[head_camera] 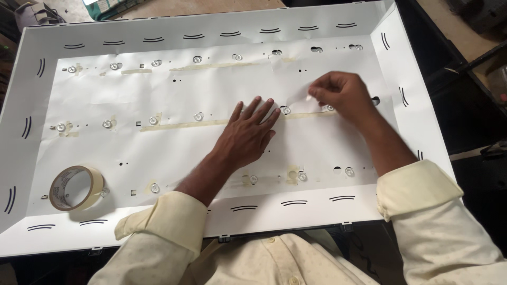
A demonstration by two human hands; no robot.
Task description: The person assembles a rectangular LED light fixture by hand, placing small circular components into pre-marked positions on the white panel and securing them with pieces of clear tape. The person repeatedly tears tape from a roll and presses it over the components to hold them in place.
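A shallow white tray point(401, 68) lined with a white paper sheet point(158, 148) covers the tabletop. The left hand point(248, 132) presses flat on it, fingers spread; the right hand point(340, 92) pinches its edge. A tape roll point(75, 187) lies left.

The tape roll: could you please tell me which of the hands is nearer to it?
Left. The left hand lies flat mid-panel, right of the tape roll; the right hand is farther right.
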